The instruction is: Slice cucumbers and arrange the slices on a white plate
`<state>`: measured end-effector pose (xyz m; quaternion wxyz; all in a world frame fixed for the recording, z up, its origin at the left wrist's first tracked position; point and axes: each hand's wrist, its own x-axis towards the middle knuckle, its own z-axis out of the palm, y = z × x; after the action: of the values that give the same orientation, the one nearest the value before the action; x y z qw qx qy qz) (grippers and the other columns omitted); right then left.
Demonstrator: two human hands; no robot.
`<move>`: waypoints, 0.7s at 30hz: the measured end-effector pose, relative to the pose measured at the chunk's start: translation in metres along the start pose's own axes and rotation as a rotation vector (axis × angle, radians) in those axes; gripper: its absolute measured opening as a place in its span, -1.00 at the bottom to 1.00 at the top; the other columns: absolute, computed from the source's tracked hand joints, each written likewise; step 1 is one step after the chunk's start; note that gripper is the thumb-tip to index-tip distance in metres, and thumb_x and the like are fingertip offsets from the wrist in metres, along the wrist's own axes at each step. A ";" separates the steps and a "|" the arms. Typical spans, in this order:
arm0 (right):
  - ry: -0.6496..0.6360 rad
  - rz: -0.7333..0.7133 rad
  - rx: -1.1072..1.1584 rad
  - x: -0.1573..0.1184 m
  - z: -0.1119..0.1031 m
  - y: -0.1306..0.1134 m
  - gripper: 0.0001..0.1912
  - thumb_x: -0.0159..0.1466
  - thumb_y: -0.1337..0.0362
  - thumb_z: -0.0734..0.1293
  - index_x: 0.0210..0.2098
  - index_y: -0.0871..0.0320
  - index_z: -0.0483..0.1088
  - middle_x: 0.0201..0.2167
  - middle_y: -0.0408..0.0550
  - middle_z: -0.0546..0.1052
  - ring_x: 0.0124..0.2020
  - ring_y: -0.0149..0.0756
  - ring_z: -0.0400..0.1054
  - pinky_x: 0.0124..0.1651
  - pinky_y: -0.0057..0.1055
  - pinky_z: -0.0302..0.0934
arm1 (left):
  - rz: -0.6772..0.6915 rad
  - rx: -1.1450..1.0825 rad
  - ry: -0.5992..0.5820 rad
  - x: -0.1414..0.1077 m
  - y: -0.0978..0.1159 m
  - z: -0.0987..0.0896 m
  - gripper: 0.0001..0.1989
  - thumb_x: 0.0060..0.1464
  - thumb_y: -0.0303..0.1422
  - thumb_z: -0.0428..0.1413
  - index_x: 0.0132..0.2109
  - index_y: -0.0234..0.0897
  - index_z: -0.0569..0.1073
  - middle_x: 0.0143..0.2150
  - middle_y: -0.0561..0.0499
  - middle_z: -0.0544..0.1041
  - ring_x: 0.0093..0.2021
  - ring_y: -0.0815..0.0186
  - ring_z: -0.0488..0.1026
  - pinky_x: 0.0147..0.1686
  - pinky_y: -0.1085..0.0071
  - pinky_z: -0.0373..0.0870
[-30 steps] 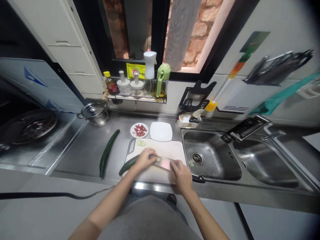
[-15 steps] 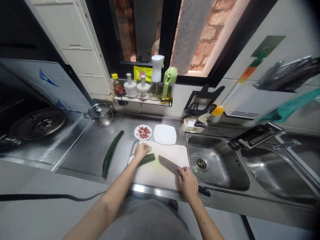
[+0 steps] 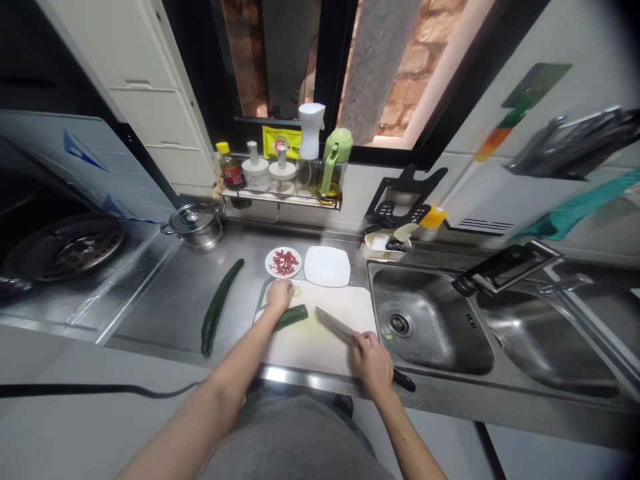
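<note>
My right hand [image 3: 374,363] is closed on a kitchen knife [image 3: 336,326]. The blade points up and left over the white cutting board [image 3: 320,350], and the black handle end sticks out past the palm. At the board's upper left, my left hand [image 3: 280,295] has its fingers curled together; whatever they hold is hidden. A thin cucumber slice [image 3: 297,291] lies just right of those fingers. Below them, partly behind the left wrist, a cut piece of cucumber [image 3: 293,316] rests on the board, apart from the blade. A whole cucumber [image 3: 221,308] lies left of the board.
Behind the board stand a small plate of chopped red pieces [image 3: 283,263] and a white square plate [image 3: 327,267]. A double sink [image 3: 430,333] adjoins on the right. A lidded pot [image 3: 195,227] sits back left, and a condiment rack [image 3: 280,196] hangs below the window.
My left hand has shifted slightly up and left, and fewer slices show beside it. The knife and right hand keep nearly the same place over the board. The whole view has shifted a little.
</note>
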<state>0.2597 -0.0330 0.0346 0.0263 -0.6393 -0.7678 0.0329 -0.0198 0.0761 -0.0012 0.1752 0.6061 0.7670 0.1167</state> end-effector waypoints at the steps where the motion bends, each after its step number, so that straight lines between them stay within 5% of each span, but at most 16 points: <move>1: -0.014 0.016 0.000 0.000 -0.001 -0.001 -0.69 0.28 0.33 0.19 -0.07 0.04 0.47 -0.25 -0.07 0.46 -0.42 -0.42 0.31 -0.37 -0.47 0.03 | 0.004 0.012 -0.005 -0.001 0.000 -0.001 -0.79 0.14 -0.32 0.02 -0.20 -0.23 0.54 -0.12 -0.11 0.53 -0.08 0.21 0.41 -0.12 0.40 0.26; 11: -0.108 0.170 0.051 0.000 -0.006 -0.010 -0.66 0.31 0.29 0.16 0.01 0.00 0.43 -0.16 -0.09 0.48 -0.34 -0.43 0.36 -0.34 -0.49 0.06 | -0.001 -0.012 -0.009 -0.001 0.001 -0.003 -0.77 0.16 -0.32 0.02 -0.17 -0.24 0.55 -0.09 -0.11 0.51 -0.03 0.21 0.36 -0.07 0.40 0.25; 21: -0.151 0.315 0.333 0.008 -0.004 -0.009 -0.64 0.33 0.20 0.11 -0.08 0.18 0.46 -0.13 0.03 0.53 -0.14 -0.29 0.40 -0.16 -0.49 0.16 | -0.060 -0.068 0.022 -0.005 -0.027 0.001 -0.71 0.01 -0.29 0.19 -0.09 -0.24 0.48 -0.09 -0.12 0.46 -0.02 0.15 0.33 -0.09 0.36 0.25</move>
<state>0.2499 -0.0268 0.0388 0.0684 -0.7336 -0.6424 0.2107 -0.0423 0.0647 -0.0117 0.1906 0.5752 0.7824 0.1438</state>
